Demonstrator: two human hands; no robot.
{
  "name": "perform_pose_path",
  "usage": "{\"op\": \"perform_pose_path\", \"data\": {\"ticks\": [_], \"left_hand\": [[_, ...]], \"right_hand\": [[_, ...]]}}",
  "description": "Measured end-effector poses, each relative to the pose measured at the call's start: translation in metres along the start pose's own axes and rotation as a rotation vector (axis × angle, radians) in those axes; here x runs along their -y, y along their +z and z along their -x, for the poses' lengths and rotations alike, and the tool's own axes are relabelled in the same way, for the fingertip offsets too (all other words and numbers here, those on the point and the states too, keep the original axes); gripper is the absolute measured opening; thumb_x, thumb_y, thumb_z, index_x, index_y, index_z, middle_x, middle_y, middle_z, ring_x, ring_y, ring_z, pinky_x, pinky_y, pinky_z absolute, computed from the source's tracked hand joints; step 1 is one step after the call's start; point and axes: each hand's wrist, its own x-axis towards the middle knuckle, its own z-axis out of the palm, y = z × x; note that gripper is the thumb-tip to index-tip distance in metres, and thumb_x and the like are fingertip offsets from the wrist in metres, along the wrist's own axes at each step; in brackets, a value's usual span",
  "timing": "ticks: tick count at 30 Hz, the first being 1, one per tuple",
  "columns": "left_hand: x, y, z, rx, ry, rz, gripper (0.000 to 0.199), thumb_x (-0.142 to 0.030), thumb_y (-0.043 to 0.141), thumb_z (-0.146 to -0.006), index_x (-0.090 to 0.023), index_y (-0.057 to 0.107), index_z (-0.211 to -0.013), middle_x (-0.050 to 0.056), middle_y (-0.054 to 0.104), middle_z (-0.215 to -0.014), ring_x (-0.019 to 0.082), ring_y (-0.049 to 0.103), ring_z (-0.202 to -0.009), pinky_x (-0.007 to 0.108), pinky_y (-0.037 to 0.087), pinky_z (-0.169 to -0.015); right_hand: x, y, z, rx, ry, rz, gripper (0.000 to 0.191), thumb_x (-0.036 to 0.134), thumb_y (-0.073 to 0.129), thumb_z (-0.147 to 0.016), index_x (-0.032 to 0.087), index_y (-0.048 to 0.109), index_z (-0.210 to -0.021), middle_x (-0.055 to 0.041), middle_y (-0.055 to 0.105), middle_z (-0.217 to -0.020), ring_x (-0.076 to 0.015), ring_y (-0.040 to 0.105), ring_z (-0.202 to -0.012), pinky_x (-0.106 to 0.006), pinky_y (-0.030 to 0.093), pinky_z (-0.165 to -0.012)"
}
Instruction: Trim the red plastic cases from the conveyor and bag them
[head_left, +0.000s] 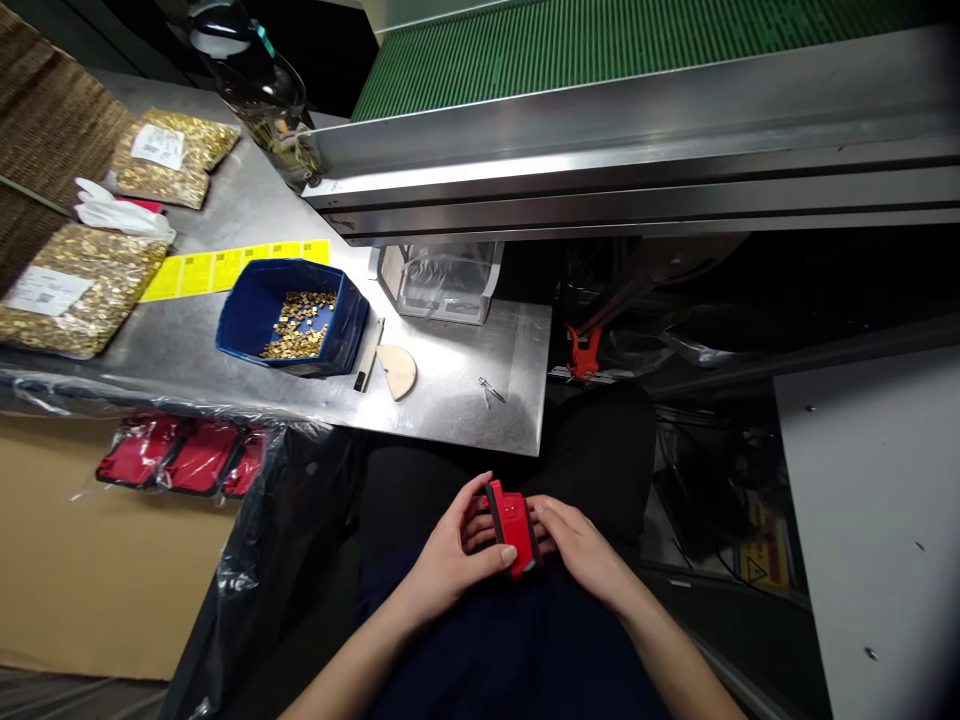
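Over my lap, both hands hold a small red plastic part with black edges [516, 528]. My left hand [459, 548] grips it from the left, with the thumb across its lower front and the fingers around its far side. My right hand [576, 540] closes on its right edge, the fingers partly hidden behind it. Two tiny gold-coloured dots show on the red face. Ahead on the metal table, a blue bin [349, 325] holds many small brass-coloured pieces [300, 325].
A half-round wooden piece [397, 370], a thin tool [369, 355] and a small metal item [492, 390] lie on the metal table [450, 420]. A clear bin [442, 285] stands under the green conveyor's metal rail [600, 150]. Bagged red parts [202, 455] lie in a carton at left.
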Motion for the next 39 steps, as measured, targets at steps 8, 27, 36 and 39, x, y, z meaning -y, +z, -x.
{"op": "perform_pose_path", "data": {"ticks": [8,27,36,39], "left_hand": [[0.004,-0.005,-0.009,0.024,-0.068,0.069,0.105,-0.036,0.096,-0.068,-0.02,0.037,-0.154,0.019,0.054,-0.142,0.028,0.063,-0.115,0.05,0.049,-0.107],[0.017,-0.008,-0.014,-0.018,-0.061,0.014,0.104,-0.043,0.094,-0.07,-0.02,0.037,-0.154,0.016,0.055,-0.136,0.025,0.062,-0.109,0.049,0.053,-0.102],[0.014,-0.008,-0.016,-0.006,-0.078,0.053,0.107,-0.041,0.096,-0.067,-0.015,0.037,-0.153,0.02,0.053,-0.139,0.027,0.062,-0.113,0.05,0.051,-0.104],[0.008,-0.009,-0.015,0.017,-0.105,0.07,0.103,-0.041,0.094,-0.071,-0.016,0.036,-0.153,0.02,0.056,-0.141,0.029,0.064,-0.114,0.05,0.05,-0.106]], "right_hand": [[0.031,0.009,0.012,-0.008,-0.164,0.046,0.038,0.044,0.063,-0.097,0.024,0.061,-0.129,-0.007,0.07,-0.121,-0.0219,0.069,-0.109,-0.034,0.056,-0.095],[0.022,0.021,0.012,-0.095,-0.116,0.126,0.059,0.066,0.035,-0.103,0.02,0.071,-0.109,-0.0066,0.071,-0.096,-0.0209,0.063,-0.086,-0.031,0.051,-0.082],[0.024,0.018,0.034,-0.031,-0.155,0.19,0.045,0.056,0.039,-0.106,0.029,0.065,-0.13,-0.0063,0.066,-0.127,-0.0226,0.062,-0.114,-0.033,0.048,-0.104],[0.027,0.015,0.037,-0.012,-0.16,0.327,0.036,0.05,0.059,-0.099,0.031,0.065,-0.129,-0.0037,0.066,-0.124,-0.0223,0.062,-0.113,-0.032,0.048,-0.101]]}}
